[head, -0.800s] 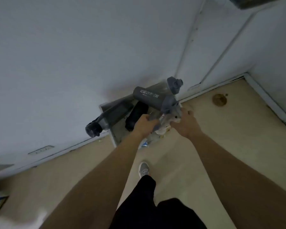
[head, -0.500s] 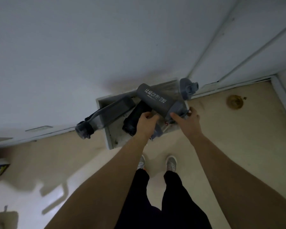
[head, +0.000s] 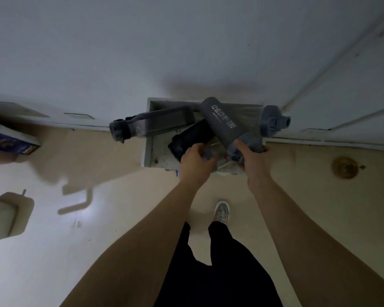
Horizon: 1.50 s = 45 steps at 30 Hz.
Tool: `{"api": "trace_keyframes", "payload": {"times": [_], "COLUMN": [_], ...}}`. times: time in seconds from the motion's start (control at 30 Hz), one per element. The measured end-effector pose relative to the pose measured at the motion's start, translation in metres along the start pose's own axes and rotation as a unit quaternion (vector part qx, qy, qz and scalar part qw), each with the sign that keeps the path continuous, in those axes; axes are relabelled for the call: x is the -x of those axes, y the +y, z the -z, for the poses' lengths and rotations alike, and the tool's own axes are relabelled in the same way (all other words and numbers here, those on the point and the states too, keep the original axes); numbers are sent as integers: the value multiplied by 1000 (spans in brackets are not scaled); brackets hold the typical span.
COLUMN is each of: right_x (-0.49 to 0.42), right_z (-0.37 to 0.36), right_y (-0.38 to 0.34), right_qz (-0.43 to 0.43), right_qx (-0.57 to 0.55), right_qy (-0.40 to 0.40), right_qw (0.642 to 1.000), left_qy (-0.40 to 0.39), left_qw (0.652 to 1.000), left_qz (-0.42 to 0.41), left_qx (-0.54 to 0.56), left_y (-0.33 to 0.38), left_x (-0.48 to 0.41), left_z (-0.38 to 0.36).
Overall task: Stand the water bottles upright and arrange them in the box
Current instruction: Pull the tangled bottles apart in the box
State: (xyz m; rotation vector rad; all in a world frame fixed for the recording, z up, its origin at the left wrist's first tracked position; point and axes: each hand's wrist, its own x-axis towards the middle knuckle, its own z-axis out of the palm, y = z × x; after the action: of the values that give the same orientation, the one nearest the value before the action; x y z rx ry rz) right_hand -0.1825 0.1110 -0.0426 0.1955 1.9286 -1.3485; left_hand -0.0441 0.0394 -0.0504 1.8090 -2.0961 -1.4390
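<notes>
A white box [head: 147, 138] sits on the floor against the wall, with several grey and black water bottles lying across it. A grey bottle with white lettering [head: 224, 121] lies diagonally on top; my right hand [head: 254, 161] grips its lid end at the box's near right. My left hand [head: 195, 161] closes on the end of a black bottle [head: 192, 138] lying in the box. A translucent grey bottle [head: 155, 124] pokes out over the left rim. Another clear bottle with a grey cap [head: 273, 121] sticks out at the right.
A white wall and door panels rise right behind the box. My shoe [head: 221, 211] and dark trouser legs stand just in front. A blue carton [head: 9, 141] lies at the far left, a beige object [head: 7, 216] below it, a round floor drain [head: 344, 167] at the right.
The view has shifted, so the box appears more to the right and higher. Both hands stay on the bottles; my right hand has closed around the lettered bottle's lid end.
</notes>
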Motion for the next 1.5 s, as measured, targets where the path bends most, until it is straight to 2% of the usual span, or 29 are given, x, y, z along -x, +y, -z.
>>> {"api": "trace_keyframes", "payload": {"times": [0.2,0.3,0.47,0.53,0.6,0.73,0.9,1.13,1.3,1.5], "right_x": [10,23,27,23,18,2,-13,-24,-25,-24], "right_z": [11,14,6,-3,-12,-24,-33,-42,-48,-53], "right_y": [-17,-36,-68,-83,-98,-125,-142,-138,-136,-140], "right_qz": [44,145,306,350,386,431,429,404,413,403], "right_qx": [-20,31,148,197,240,325,347,354,355,344], "right_qy": [-2,25,12,-1,-20,-60,-97,-131,-132,-124], "right_qw": [999,989,940,916,891,840,829,833,828,839], "left_qy": [5,17,80,95,92,21,-5,13,22,8], "left_qw": [993,992,991,979,952,908,880,872,879,902], "left_qz": [-44,-50,-59,-84,-145,-225,-231,-248,-250,-193], "left_qx": [-106,-111,-95,-159,-252,-352,-414,-422,-406,-386], "left_y": [-20,-25,-26,-25,-23,-18,-34,-48,-54,-45], "left_x": [5,1,-6,-13,-21,-43,-53,-50,-50,-61], "left_z": [9,14,28,35,41,47,48,53,55,46]}}
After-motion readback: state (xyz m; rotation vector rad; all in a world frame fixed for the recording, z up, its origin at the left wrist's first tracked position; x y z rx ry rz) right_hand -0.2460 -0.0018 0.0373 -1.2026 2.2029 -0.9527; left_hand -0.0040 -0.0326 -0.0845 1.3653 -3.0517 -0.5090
